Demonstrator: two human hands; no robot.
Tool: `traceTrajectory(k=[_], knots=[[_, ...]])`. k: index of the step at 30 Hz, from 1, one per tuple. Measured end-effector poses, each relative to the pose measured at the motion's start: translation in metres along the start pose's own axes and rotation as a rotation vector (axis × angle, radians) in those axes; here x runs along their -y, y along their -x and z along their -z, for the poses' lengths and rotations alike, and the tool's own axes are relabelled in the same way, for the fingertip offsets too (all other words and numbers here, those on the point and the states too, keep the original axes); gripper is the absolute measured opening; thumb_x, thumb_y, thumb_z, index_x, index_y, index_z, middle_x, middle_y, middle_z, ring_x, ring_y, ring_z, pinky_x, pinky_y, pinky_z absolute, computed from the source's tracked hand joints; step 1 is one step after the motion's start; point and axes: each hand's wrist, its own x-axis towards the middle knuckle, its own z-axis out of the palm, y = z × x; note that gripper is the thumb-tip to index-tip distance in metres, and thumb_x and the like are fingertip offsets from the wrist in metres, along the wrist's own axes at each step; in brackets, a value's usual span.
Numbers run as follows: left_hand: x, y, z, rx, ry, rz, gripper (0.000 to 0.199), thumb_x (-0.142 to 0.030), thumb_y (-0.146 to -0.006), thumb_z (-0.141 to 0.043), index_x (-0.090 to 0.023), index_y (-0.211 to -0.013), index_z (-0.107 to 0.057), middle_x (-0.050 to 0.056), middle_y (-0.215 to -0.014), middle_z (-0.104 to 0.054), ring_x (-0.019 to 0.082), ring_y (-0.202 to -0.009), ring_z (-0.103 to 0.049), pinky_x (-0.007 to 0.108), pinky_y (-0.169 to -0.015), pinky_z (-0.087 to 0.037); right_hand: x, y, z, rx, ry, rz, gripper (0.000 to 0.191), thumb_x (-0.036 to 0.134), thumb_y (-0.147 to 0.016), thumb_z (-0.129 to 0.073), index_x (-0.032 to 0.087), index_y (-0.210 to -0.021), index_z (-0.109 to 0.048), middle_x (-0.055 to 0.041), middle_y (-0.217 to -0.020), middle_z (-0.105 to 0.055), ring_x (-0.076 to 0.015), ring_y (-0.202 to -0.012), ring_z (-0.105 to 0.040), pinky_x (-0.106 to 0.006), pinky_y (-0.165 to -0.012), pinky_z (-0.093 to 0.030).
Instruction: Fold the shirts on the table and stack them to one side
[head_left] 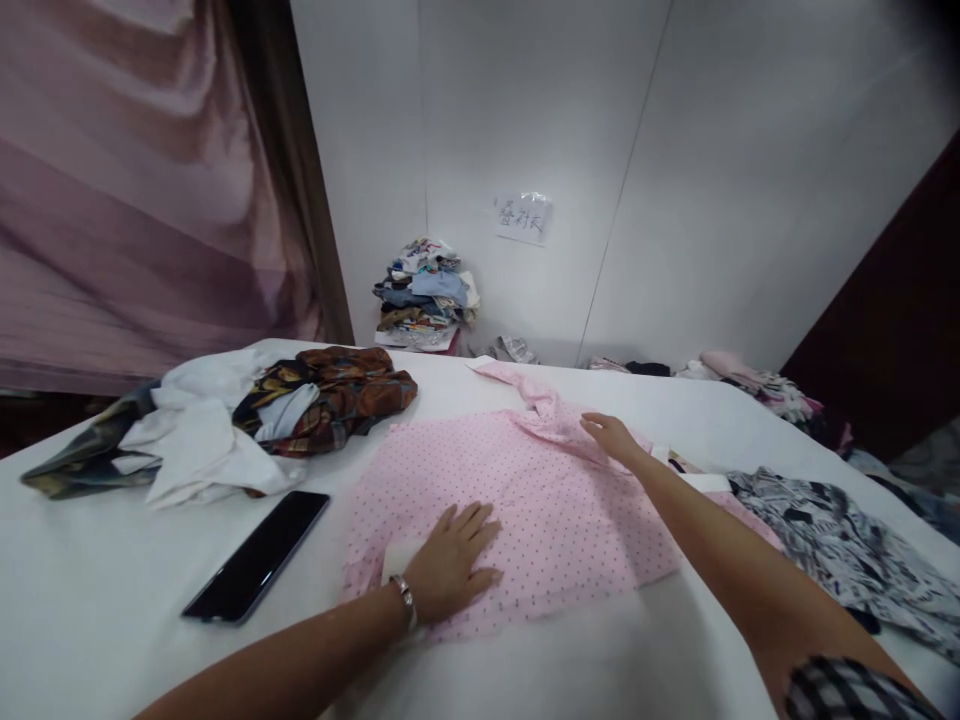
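Observation:
A pink shirt with small dark dots (555, 530) lies spread on the white table (525, 670). Near its lower left part, my left hand (454, 565) rests flat on the cloth with its fingers spread, a bracelet at the wrist. Toward the shirt's upper right, my right hand (609, 438) is over the bunched pink cloth, fingers stretched out and apart. It looks to be touching the fabric, though its underside is hidden. One narrow end of the shirt reaches toward the table's far edge.
A black phone (259, 555) lies left of the shirt. Behind it sit crumpled white (206, 440) and brown plaid clothes (352, 390). Patterned black-and-white cloth (847, 550) is at the right. A clothing stack (427, 290) stands by the wall, below a handwritten sign (523, 218).

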Motion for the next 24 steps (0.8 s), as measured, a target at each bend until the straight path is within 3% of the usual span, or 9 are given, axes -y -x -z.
traceTrajectory(k=[6, 10, 12, 16, 19, 21, 24], knots=[[0.000, 0.001, 0.000, 0.004, 0.039, 0.015, 0.064, -0.057, -0.090, -0.038, -0.030, -0.147, -0.029, 0.004, -0.157, -0.019, 0.027, -0.144, -0.016, 0.053, -0.117, -0.009, 0.029, -0.101, -0.036, 0.013, 0.087, -0.092, 0.053, 0.046, -0.092, -0.035, 0.010, -0.115, -0.065, -0.0167, -0.122, -0.063, -0.0260, -0.109, -0.060, -0.032, -0.088, -0.046], [0.000, 0.002, -0.001, 0.013, 0.087, 0.033, 0.066, -0.059, -0.088, -0.040, -0.031, -0.147, -0.029, 0.003, -0.157, -0.019, 0.027, -0.144, -0.015, 0.053, -0.118, -0.008, 0.042, -0.132, -0.066, 0.008, 0.191, -0.158, 0.058, 0.047, -0.086, -0.048, 0.008, -0.128, -0.053, -0.0222, -0.125, -0.059, -0.0312, -0.117, -0.054, -0.041, -0.094, -0.040], [0.001, 0.002, 0.000, 0.029, 0.093, 0.039, 0.067, -0.060, -0.087, -0.042, -0.032, -0.147, -0.031, 0.003, -0.157, -0.020, 0.027, -0.144, -0.016, 0.053, -0.118, -0.008, 0.041, -0.137, -0.074, 0.006, 0.232, -0.201, 0.054, 0.039, -0.081, -0.057, 0.008, -0.125, -0.055, -0.0242, -0.117, -0.062, -0.0341, -0.112, -0.057, -0.045, -0.091, -0.041], [0.001, 0.000, 0.001, 0.044, 0.098, 0.043, 0.068, -0.058, -0.085, -0.047, -0.032, -0.146, -0.032, 0.004, -0.156, -0.022, 0.028, -0.144, -0.017, 0.054, -0.118, -0.009, 0.042, -0.135, -0.068, -0.020, 0.261, -0.133, 0.034, 0.024, -0.081, -0.052, 0.013, -0.110, -0.065, -0.0194, -0.107, -0.067, -0.0323, -0.105, -0.061, -0.045, -0.088, -0.043], [0.001, -0.001, 0.001, 0.025, 0.102, 0.038, 0.069, -0.057, -0.085, -0.048, -0.030, -0.146, -0.032, 0.004, -0.157, -0.022, 0.028, -0.144, -0.016, 0.054, -0.117, -0.009, 0.051, -0.118, -0.055, -0.095, 0.258, 0.037, 0.040, 0.022, -0.086, -0.040, 0.019, -0.120, -0.061, -0.0115, -0.121, -0.063, -0.0266, -0.115, -0.055, -0.038, -0.096, -0.040], [0.002, -0.001, 0.000, 0.007, 0.104, 0.028, 0.069, -0.056, -0.085, -0.048, -0.029, -0.146, -0.032, 0.005, -0.156, -0.022, 0.028, -0.144, -0.017, 0.054, -0.117, -0.009, 0.054, -0.093, -0.050, -0.110, 0.262, 0.195, 0.041, 0.024, -0.087, -0.040, 0.021, -0.122, -0.060, -0.0080, -0.124, -0.061, -0.0243, -0.118, -0.051, -0.036, -0.099, -0.038], [0.001, 0.000, 0.000, -0.013, 0.124, 0.007, 0.067, -0.058, -0.087, -0.044, -0.028, -0.146, -0.033, 0.007, -0.156, -0.023, 0.029, -0.143, -0.018, 0.056, -0.116, -0.010, 0.046, -0.031, -0.055, 0.000, 0.257, 0.568, 0.035, 0.027, -0.088, -0.041, 0.023, -0.112, -0.066, -0.0086, -0.107, -0.067, -0.0251, -0.109, -0.054, -0.041, -0.097, -0.039]])
